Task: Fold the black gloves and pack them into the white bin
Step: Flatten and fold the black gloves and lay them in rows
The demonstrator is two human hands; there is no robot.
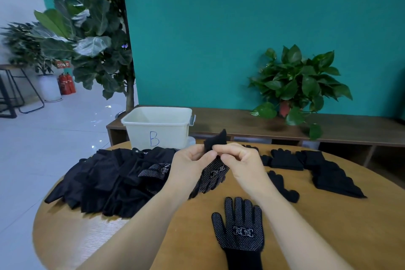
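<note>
Flat glove (pixel 240 229): laid palm-up with the dotted side showing, below the right hand and nearest the viewer; judged to be staged as the partner of the held one.
Held glove (pixel 215 171): lifted clear of the table (pixel 328 226), cuff uppermost, fingers hanging below both hands, so that it can be straightened for folding.
Left hand (pixel 189 163): fingers curled, cuff edge pinched.
Right hand (pixel 237 161): fingers curled, the same cuff pinched, just beside the left hand.
Unfolded pile (pixel 105 180): heaped to the left of the left hand.
Folded gloves (pixel 317 164): set out to the right of the right hand, judged ready for packing.
White bin (pixel 157 127): marked B, placed beyond the hands; its visible interior shows no gloves.
</note>
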